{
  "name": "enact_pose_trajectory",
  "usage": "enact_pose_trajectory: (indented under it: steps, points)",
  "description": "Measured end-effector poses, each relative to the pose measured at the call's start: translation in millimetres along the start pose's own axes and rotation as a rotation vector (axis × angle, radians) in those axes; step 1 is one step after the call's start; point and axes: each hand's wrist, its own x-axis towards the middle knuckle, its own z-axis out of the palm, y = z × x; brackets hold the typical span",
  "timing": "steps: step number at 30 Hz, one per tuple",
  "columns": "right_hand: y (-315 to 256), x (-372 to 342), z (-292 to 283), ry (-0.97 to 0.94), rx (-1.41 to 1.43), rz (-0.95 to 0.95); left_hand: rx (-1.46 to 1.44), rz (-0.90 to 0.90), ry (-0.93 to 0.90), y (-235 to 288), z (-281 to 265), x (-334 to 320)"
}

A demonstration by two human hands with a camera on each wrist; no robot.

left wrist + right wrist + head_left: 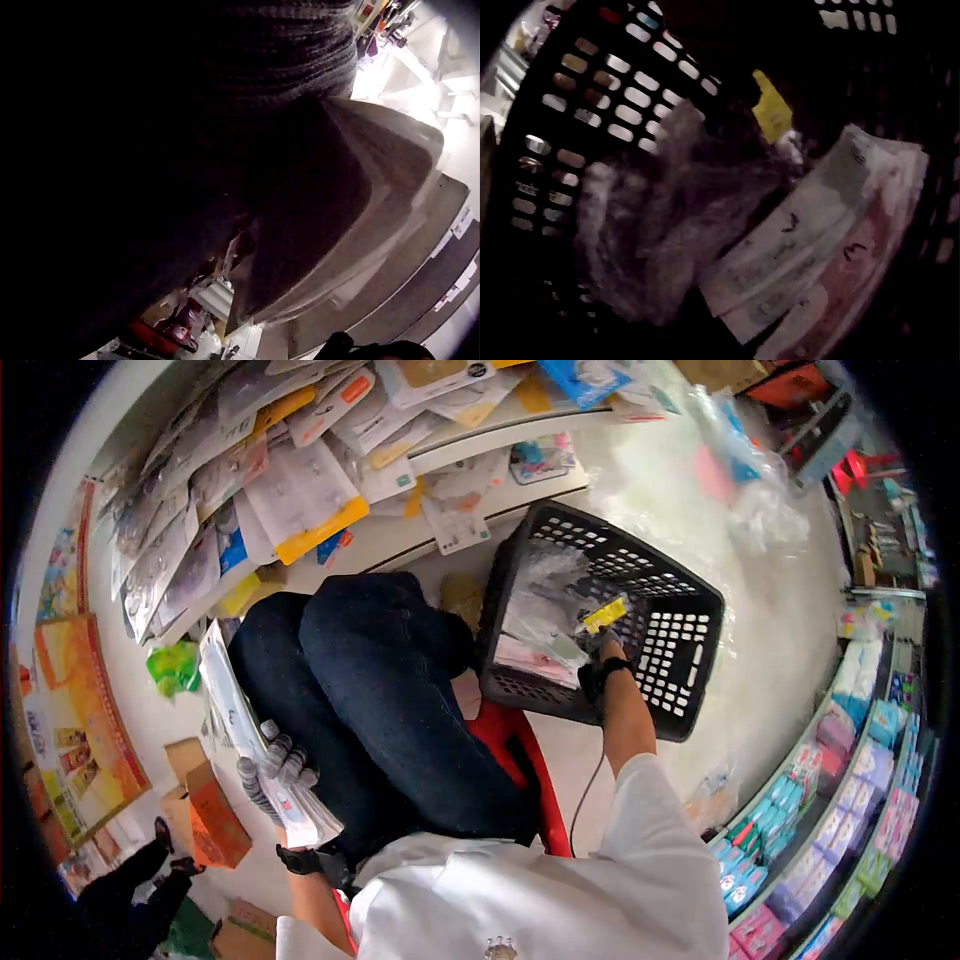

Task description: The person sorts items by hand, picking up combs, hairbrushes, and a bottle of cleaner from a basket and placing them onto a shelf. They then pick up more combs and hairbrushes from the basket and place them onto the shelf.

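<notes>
My left hand (277, 772), in a grey striped knit glove, grips a stack of flat white packages (240, 705) upright beside my left thigh. In the left wrist view, the glove (292, 52) and the packages' edges (405, 165) are mostly in shadow. My right hand (608, 648) reaches into a black plastic basket (690, 615), close to a small yellow piece (605, 615). Its fingers are mostly hidden, and I cannot tell whether they hold that piece. Crumpled clear plastic (675, 225) and flat packs with handwritten marks (802, 240) lie in the basket.
Many flat packages (300, 490) are heaped on a shelf ahead. I sit on a red stool (510, 760). Clear plastic bags (765, 510) lie beyond the basket, and stocked shelves (840, 800) curve along the right. An orange box (215, 825) and another person's feet (175, 850) are at left.
</notes>
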Motion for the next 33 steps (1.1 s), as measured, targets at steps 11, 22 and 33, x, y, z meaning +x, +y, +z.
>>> enact_pose_trajectory:
  steps: [11, 22, 33]
  points:
    - [-6, 50, 87, -0.071, -0.558, -0.403, -0.091, -0.017, 0.000, -9, 0, 6]
    - [12, 19, -10, -0.434, -3.597, -1.720, -0.058, -0.005, 0.037, -8, 7, 7]
    - [-9, -70, -141, -1.120, -4.007, -0.718, 0.029, 0.014, 0.153, -5, 32, 2]
